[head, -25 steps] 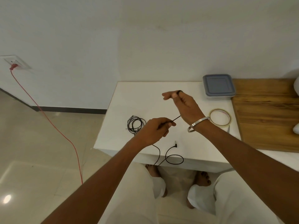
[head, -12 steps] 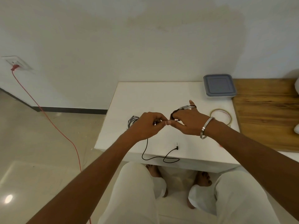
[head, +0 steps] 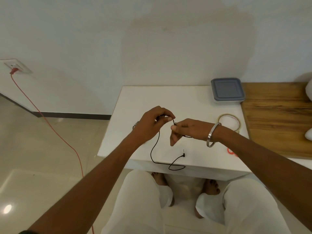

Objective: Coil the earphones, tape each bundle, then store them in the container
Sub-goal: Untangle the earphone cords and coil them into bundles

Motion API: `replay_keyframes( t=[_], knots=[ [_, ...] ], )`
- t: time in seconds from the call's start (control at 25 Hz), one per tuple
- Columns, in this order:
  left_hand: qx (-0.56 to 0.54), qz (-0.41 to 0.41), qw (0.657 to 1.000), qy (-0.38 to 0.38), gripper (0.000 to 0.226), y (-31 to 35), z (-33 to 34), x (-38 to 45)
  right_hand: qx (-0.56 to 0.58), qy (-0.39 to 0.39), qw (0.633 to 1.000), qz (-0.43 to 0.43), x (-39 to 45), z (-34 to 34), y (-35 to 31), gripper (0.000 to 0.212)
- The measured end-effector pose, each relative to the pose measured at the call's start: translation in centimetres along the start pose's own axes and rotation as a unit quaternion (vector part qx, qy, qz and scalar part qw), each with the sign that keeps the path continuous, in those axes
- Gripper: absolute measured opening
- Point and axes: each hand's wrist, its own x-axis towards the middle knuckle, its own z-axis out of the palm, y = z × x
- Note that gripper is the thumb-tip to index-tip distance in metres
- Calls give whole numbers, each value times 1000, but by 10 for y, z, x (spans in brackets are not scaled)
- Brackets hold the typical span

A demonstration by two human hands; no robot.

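Observation:
A black earphone cable (head: 156, 146) runs from my hands down to the white table's (head: 190, 102) front edge, where it loops and ends in a jack plug (head: 183, 154). My left hand (head: 154, 124) pinches the cable between thumb and fingers. My right hand (head: 187, 130) holds a small coil of the same cable wound around its fingers. A second coiled earphone (head: 135, 124) is mostly hidden behind my left hand. The roll of clear tape (head: 229, 122) lies to the right, and the lidded grey container (head: 227, 90) stands at the table's back right.
A wooden surface (head: 276, 119) adjoins the table on the right. A small red object (head: 230, 152) peeks out beside my right forearm. A red cord (head: 50, 125) runs from a wall socket across the floor at left. My knees and bare feet are under the table's front edge.
My hands came together above the table, and my right hand dropped and turned as more cable wound around it. The slack loop at the table's front edge became shorter.

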Motion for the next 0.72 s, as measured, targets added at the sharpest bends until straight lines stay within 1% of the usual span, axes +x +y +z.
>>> replay_keyframes(
  t=[0.08, 0.16, 0.24, 0.36, 0.44, 0.6, 0.68, 0.72],
  knots=[
    [-55, -33, 998, 20, 18, -5, 4, 1, 119, 10, 993, -18, 0, 4, -6, 42],
    [-132, -81, 988, 21, 21, -5, 7, -1, 227, 9, 973, -32, 1, 7, -11, 40],
    [-187, -119, 975, 13, 21, -7, 12, -5, 318, 13, 946, -58, 3, 10, -17, 39],
    [-230, -149, 962, -3, 34, -10, 22, -10, 431, 24, 897, -95, 5, 12, -24, 39],
    [-248, -185, 951, -10, 26, -16, 28, -12, 461, 31, 880, -112, 6, 13, -27, 39],
    [-237, -195, 951, -48, 24, -20, 38, -20, 497, 84, 854, -129, 7, 7, -29, 39],
    [-228, -184, 952, -86, 25, -17, 42, -24, 483, 116, 857, -135, 9, 5, -31, 38],
    [-221, -175, 953, -108, 24, -15, 45, -25, 463, 134, 865, -139, 10, 4, -30, 37]
  ],
)
